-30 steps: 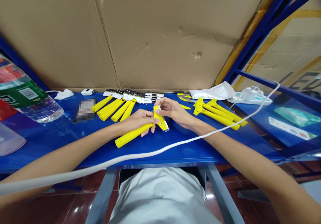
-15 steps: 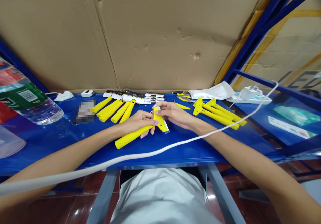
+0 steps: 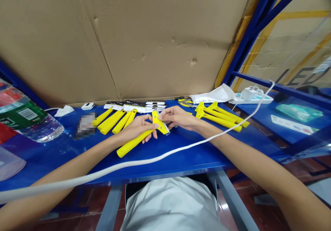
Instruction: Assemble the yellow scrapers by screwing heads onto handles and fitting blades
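A yellow scraper (image 3: 134, 144) with a long round handle lies tilted over the table, its wide head pointing away to the right. My left hand (image 3: 138, 127) grips it near the neck, thumb on top and the other fingers underneath. At the far edge of the head, my right hand (image 3: 179, 117) pinches with thumb and fingertips by the pale blade strip. Whether a small separate piece is between those fingers cannot be made out. Behind my left hand are several yellow scrapers with black-and-white cards (image 3: 134, 106). Right of my right hand lie several more yellow scrapers (image 3: 219, 118) without cards.
A white cable (image 3: 165, 155) crosses in front of both forearms. At left stand a large water bottle (image 3: 33, 117) and a clear plastic container (image 3: 10, 163). A white pouch (image 3: 213, 94) and power strip (image 3: 253, 99) lie back right. Cardboard (image 3: 155, 34) walls the back.
My right thumb and fingers have slid off the scraper's head to its far edge, uncovering more of the face. My left hand keeps its grip. The view has shifted slightly.
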Action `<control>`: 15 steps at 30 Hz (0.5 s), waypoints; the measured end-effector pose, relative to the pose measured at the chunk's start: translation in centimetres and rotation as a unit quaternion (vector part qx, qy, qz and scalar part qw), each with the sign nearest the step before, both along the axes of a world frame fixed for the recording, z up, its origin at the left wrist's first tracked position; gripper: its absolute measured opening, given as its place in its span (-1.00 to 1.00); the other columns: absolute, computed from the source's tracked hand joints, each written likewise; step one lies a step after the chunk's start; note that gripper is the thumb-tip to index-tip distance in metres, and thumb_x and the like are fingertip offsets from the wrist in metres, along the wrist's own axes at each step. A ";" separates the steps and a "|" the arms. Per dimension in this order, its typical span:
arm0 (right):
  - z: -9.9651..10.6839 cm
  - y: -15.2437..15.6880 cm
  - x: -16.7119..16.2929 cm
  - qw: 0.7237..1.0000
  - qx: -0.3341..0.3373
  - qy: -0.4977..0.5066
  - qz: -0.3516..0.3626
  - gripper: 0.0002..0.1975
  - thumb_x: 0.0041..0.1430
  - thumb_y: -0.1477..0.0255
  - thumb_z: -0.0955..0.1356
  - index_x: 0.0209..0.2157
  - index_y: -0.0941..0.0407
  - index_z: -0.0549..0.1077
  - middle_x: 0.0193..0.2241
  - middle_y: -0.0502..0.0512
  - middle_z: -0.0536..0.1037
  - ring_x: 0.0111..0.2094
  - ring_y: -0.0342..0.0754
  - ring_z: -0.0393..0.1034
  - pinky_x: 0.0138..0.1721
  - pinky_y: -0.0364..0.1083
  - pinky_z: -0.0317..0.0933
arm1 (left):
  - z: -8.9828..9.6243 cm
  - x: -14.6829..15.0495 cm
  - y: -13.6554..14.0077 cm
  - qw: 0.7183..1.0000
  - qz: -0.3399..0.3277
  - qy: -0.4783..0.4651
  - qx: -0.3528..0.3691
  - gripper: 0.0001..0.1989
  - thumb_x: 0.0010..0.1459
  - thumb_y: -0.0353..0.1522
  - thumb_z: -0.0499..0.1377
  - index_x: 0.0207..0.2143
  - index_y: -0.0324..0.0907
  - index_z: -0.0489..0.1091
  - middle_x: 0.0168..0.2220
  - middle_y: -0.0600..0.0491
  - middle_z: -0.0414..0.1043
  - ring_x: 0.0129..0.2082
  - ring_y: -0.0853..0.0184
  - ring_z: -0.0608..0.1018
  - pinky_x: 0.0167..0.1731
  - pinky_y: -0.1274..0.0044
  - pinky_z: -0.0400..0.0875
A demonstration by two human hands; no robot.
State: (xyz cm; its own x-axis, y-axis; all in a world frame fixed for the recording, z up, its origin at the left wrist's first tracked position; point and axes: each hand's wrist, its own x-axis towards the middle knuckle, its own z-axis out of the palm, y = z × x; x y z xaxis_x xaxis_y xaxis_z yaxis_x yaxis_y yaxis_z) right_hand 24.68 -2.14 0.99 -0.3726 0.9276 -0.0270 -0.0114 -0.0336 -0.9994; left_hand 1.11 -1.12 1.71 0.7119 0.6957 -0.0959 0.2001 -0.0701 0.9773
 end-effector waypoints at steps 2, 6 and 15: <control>0.0 0.1 0.0 1.000 -0.002 0.003 -0.003 -0.74 0.13 0.32 0.65 -0.33 0.16 0.62 -0.45 0.09 0.69 -0.44 -0.09 0.62 -0.47 -0.19 0.52 | 0.3 0.0 0.3 0.999 0.003 0.034 0.039 -0.50 0.27 -0.05 0.40 -0.04 -0.12 0.24 -0.33 -0.03 0.67 -0.63 0.39 0.50 -0.65 0.58 0.41; 0.1 0.6 0.2 0.998 -0.002 0.022 -0.058 -0.76 0.15 0.37 0.65 -0.31 0.17 0.61 -0.38 0.16 0.74 -0.41 -0.02 0.67 -0.42 -0.11 0.60 | 0.7 0.0 0.7 0.967 0.082 0.083 0.226 -0.34 0.25 -0.12 0.42 0.24 -0.09 0.20 -0.01 -0.12 0.61 -0.45 0.32 0.63 -0.55 0.53 0.51; 0.8 1.3 1.4 0.992 0.037 0.069 -0.098 -0.81 0.08 0.39 0.63 -0.38 0.17 0.64 -0.46 0.09 0.69 -0.46 -0.08 0.61 -0.45 -0.17 0.47 | 0.1 -0.5 0.2 0.768 -0.016 0.214 0.604 -0.43 0.45 -0.50 0.03 0.38 0.07 0.46 0.49 -0.18 0.31 0.42 -0.11 0.46 0.06 0.25 0.65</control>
State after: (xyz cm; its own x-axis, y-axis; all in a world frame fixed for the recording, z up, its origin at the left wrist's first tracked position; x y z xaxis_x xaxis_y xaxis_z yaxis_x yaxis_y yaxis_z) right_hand 26.06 -0.82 1.81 -0.1802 0.9801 0.0827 -0.1471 0.0563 -0.9875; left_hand 0.60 -0.92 1.79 0.8134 0.4441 0.3758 0.4637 -0.8850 0.0421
